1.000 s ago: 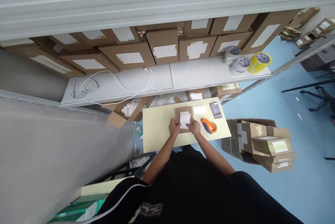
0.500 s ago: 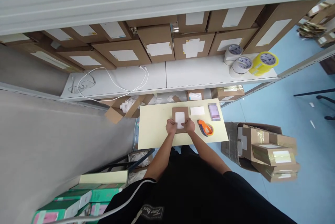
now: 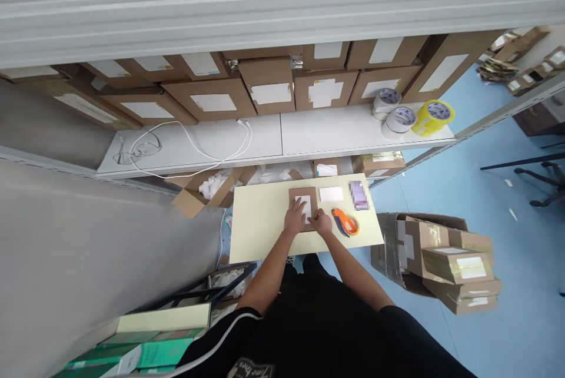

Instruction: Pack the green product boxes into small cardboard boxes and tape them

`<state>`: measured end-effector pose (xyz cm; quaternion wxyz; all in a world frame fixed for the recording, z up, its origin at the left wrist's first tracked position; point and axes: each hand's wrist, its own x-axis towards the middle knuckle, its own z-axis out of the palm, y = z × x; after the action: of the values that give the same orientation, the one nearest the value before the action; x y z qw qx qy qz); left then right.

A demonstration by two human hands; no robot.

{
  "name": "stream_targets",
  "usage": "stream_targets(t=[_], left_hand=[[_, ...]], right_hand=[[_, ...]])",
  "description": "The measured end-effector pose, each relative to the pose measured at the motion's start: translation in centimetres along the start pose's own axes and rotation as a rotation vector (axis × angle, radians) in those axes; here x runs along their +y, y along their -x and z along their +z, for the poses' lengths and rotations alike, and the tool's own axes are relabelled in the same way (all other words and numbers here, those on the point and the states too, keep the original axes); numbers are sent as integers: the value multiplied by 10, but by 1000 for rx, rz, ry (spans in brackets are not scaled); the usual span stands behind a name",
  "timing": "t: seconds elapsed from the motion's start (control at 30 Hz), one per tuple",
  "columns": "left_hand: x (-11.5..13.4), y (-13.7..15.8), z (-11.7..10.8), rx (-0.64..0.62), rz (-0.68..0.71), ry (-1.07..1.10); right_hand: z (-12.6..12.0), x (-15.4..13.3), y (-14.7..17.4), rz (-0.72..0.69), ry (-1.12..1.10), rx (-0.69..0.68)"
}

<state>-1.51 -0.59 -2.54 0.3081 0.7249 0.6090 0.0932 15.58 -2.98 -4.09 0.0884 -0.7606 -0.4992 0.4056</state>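
Note:
A flat brown cardboard box (image 3: 302, 193) lies on the small pale-yellow table (image 3: 260, 207) in front of me, with a white label (image 3: 308, 202) on its top face. Fingers stretched, my left hand (image 3: 295, 217) lies flat over the left part of the label. My right hand (image 3: 322, 222) is closed at the label's lower right corner, fingers curled in; whatever they may pinch is hidden. Just right of that hand is an orange tape dispenser (image 3: 342, 220) with a yellow-edged roll. A stack of white labels (image 3: 331, 194) sits beyond it, beside a blurred purple item (image 3: 359, 195).
Behind the table runs a grey shelf (image 3: 318, 131) holding labelled cartons (image 3: 212, 101), tape rolls (image 3: 399, 120) and a white cable (image 3: 189, 133). A large open carton (image 3: 388, 242) full of taped boxes stands on the floor at right. Green boxes (image 3: 163, 351) are at lower left.
My left hand has moved from the box's left edge onto the label and flattened out. The right hand stays near the label's lower right, fingers more curled. The view has tilted slightly upward.

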Motion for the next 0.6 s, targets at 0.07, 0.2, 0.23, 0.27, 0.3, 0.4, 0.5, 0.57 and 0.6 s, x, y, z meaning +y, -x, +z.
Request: stream_targets(t=[0.07,0.2,0.23,0.27,0.3,0.4,0.5,0.57,0.6], left_hand=[[-6,-6,5,-91,27,-13],[-28,-12,7,-162,17,27],[-36,-13,4,-161,24,60],[-46,-12,-1,-162,30,103],[-56,-10,-7,-161,19,151],[-95,4,-34,-132,-200,306],[-128,32,-55,-57,-454,377],[-137,54,-57,-47,-456,449],[-137,64,-54,-53,-416,540]], right_hand=[[1,20,7,6,-121,20],[6,51,28,62,-282,30],[10,54,34,70,-318,24],[15,54,39,74,-357,18],[19,51,45,77,-396,16],[33,34,57,110,-516,40],[44,11,65,169,-594,15],[54,-8,69,176,-611,-29],[59,-18,71,168,-614,-49]])
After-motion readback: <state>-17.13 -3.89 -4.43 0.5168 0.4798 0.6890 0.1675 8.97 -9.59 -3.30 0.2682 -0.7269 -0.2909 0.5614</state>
